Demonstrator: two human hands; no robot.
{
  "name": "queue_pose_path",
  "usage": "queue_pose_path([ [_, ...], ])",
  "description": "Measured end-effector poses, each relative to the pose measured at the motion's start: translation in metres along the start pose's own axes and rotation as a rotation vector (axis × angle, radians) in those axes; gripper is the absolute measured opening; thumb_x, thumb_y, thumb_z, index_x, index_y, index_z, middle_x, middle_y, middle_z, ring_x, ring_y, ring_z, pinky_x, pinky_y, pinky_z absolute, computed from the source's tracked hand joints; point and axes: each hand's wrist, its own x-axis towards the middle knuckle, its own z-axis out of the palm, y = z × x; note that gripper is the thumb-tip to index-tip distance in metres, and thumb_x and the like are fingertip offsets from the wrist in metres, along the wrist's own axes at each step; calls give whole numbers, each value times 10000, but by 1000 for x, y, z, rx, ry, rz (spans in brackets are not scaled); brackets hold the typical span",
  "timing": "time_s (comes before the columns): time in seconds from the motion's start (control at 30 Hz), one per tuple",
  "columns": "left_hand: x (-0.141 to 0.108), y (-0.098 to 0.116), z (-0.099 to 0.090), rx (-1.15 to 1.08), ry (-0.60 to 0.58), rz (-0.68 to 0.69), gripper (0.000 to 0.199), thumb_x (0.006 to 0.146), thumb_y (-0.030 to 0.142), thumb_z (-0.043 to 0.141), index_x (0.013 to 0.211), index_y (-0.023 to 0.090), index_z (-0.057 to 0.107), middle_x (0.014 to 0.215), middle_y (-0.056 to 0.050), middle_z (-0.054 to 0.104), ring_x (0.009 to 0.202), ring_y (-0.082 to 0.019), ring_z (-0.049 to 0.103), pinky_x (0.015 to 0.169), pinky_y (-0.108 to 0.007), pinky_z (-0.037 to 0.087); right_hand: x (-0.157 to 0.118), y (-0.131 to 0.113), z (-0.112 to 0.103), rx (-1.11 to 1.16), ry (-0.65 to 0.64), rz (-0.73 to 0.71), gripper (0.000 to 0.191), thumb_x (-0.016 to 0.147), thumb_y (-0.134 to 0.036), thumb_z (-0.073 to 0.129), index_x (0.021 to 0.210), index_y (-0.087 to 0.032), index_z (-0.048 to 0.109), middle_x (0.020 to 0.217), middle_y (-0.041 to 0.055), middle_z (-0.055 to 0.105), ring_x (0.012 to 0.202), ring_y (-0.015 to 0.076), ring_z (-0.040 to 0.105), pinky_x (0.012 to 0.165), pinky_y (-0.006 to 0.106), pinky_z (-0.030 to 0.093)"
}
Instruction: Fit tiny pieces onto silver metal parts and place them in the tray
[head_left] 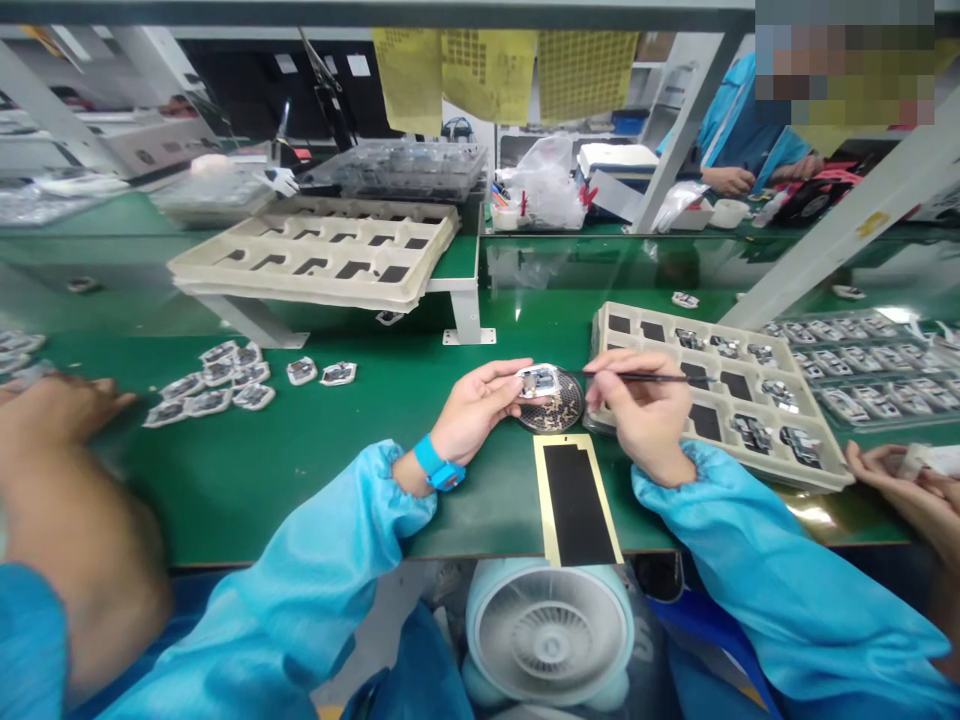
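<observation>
My left hand [480,400] pinches a small white-framed electronic part [538,381] by its left edge, above a round dish [553,412] holding small tan bits. In my right hand [645,410] is a slim black tool that looks like tweezers [664,377], lying nearly level with its tip pointing left at the part. Whether the tip touches the part is too small to tell. Below the dish lies a yellow-edged sheet with a black pad [577,500]. Right of my right hand stands a cream compartment tray [814,400], with similar parts in several pockets and black pads in others.
Loose white-framed parts [217,375] lie at left on the green table [337,500]. Another cream tray [300,285] rests on a raised stand. Clear trays of parts [862,360] sit at right. Co-workers' hands [67,410] reach in from both sides. A fan [551,640] is below the edge.
</observation>
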Motion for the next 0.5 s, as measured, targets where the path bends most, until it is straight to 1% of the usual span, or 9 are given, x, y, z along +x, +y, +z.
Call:
queue_pose_path([
  [0.1,0,-1,-2,25,19,45,402,807,305,832,1168,157,732,975,-95,784,832,-170,723,687,-238,519,-3,0,-1,-121,-212,-206,165,849,-173,760,958,-248,661,945,48,752,861,207,731,738,380,630],
  [0.17,1,-3,-4,57,28,71,409,809,318,829,1177,166,740,984,-88,782,806,-156,701,701,-247,523,-4,-1,-1,-210,-287,-273,192,847,-140,753,986,-253,685,961,51,760,921,222,730,825,422,626],
  [0.3,1,-5,-6,112,36,98,434,813,348,823,1200,171,741,1010,-97,779,813,-168,693,697,-262,525,-4,0,-3,-296,-337,-293,204,867,-144,727,1028,-265,698,1022,51,765,966,231,726,872,453,626],
  [0.5,2,-5,-5,96,39,88,429,803,342,832,1189,175,748,1018,-97,782,799,-155,689,661,-236,505,-4,3,-7,-309,-419,-304,251,872,-111,698,1058,-279,703,1084,43,756,1012,225,720,905,446,623],
])
